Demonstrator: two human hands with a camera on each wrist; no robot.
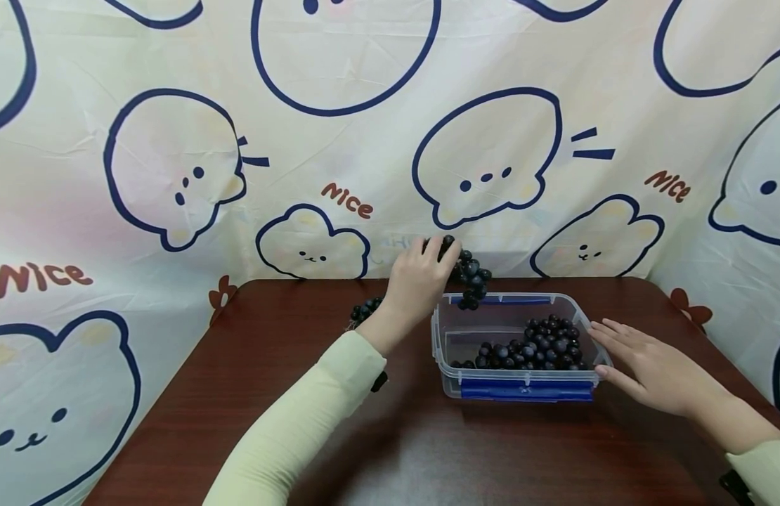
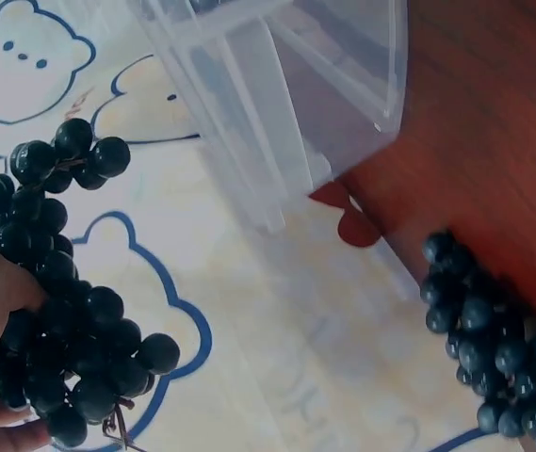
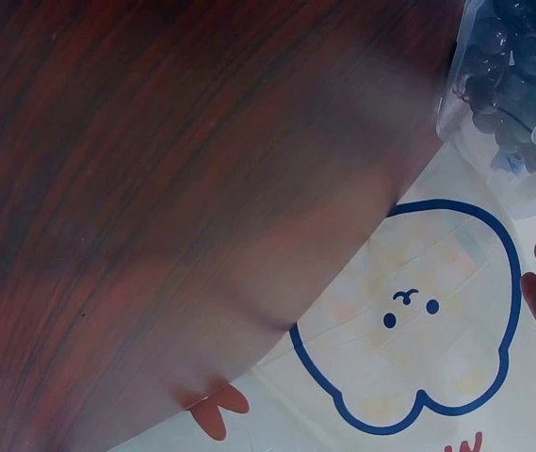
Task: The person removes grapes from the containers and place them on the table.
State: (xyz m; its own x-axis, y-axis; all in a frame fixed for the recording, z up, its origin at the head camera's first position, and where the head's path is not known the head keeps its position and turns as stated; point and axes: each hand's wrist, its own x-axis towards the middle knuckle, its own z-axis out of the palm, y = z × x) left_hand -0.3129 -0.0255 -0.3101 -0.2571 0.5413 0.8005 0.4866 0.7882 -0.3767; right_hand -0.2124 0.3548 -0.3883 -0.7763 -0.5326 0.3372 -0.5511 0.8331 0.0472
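My left hand grips a bunch of dark grapes, raised above the left back part of a clear plastic box with blue latches. In the left wrist view, the thumb and fingers curl round this bunch, and a bare stem end pokes out below. More dark grapes lie in the right and front part of the box. At the box's right wall is my right hand, fingers straight, fingertips at the rim; whether they touch it is hard to tell.
Another bunch of grapes lies on the brown table left of the box, partly hidden behind my left forearm. A pale cloth backdrop with cartoon bears stands along the table's back and sides.
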